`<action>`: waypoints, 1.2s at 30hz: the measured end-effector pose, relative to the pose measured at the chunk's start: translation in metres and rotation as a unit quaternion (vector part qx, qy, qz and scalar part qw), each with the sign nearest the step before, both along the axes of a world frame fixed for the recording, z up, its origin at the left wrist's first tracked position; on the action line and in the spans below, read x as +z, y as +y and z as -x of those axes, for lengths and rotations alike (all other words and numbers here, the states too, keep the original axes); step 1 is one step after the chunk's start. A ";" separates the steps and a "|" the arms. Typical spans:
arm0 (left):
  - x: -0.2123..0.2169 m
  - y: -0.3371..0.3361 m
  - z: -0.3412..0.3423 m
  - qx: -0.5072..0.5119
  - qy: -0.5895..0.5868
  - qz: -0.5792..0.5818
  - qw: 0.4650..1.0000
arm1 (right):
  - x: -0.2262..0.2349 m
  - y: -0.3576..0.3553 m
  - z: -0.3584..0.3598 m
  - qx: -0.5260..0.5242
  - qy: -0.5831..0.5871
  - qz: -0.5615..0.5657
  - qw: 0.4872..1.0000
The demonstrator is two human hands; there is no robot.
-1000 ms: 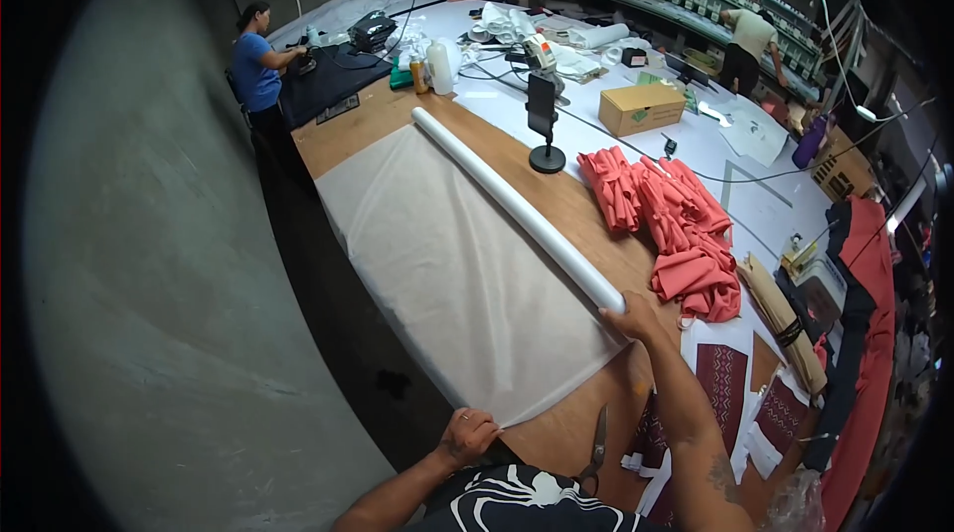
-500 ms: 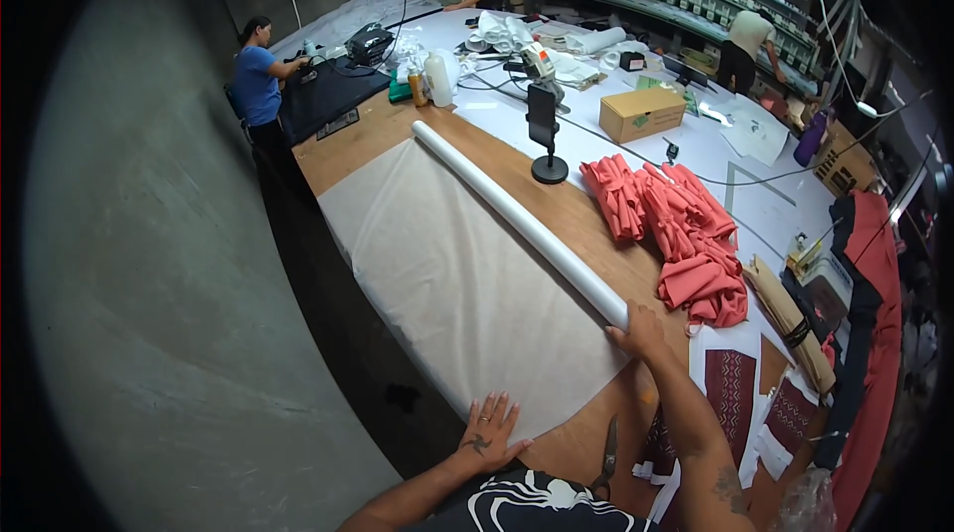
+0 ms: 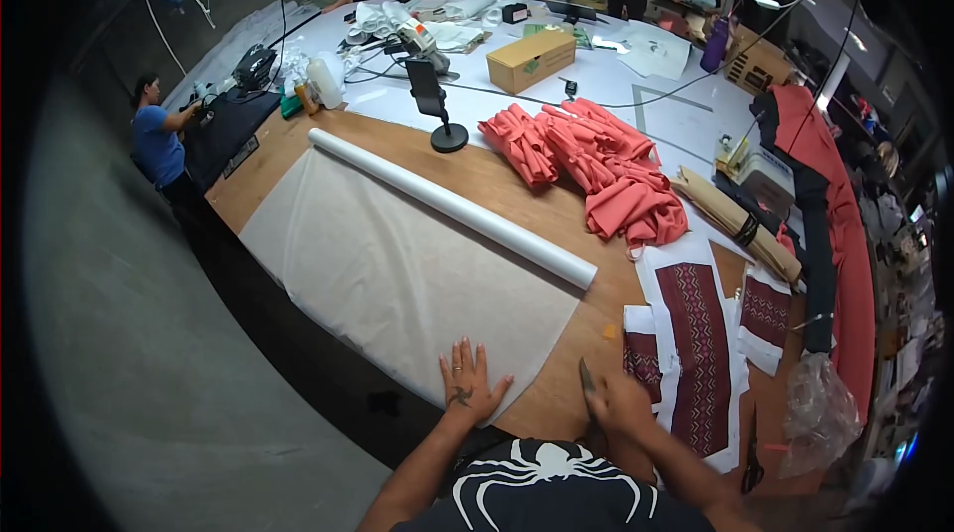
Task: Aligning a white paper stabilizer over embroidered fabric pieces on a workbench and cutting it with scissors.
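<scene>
My left hand point(image 3: 475, 383) lies flat on the near corner of a thin, whitish sheet point(image 3: 397, 274), fingers spread, a ring on one of them. The sheet is partly unwound from a long white roll point(image 3: 457, 209) that lies slantwise over the brown tabletop. Right of the sheet's near edge, my right hand point(image 3: 624, 403), a little blurred, is closed at the handle end of a pair of scissors point(image 3: 586, 376). Their dark blades point away from me; the handles are hidden by the hand.
Coral-red fabric bundles point(image 3: 596, 169) lie beyond my right hand, near maroon patterned pieces point(image 3: 696, 333) on white backing. A phone on a stand point(image 3: 447, 138), a cardboard box point(image 3: 532, 60) and bottles point(image 3: 323, 83) stand farther back. A person in blue point(image 3: 159, 140) works at far left.
My right hand has let go of the roll's near end and come back toward me to the scissors. My left hand stays on the sheet. The view has swung to the right.
</scene>
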State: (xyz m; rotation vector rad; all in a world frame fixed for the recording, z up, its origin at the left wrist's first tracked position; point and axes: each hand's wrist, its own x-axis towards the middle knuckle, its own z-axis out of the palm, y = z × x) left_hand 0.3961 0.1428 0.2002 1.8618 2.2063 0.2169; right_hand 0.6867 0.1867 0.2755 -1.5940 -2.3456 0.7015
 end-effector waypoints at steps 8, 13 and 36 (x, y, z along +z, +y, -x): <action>0.005 -0.006 -0.003 -0.008 0.003 0.022 1.000 | -0.026 -0.105 -0.028 -0.125 0.019 0.093 0.988; 0.004 -0.002 -0.002 -0.005 0.005 0.031 0.999 | -0.030 -0.110 -0.026 -0.105 -0.029 0.139 0.984; 0.012 0.072 -0.076 -0.101 -0.122 -0.183 0.970 | 0.007 0.119 -0.109 -0.055 0.120 0.555 0.821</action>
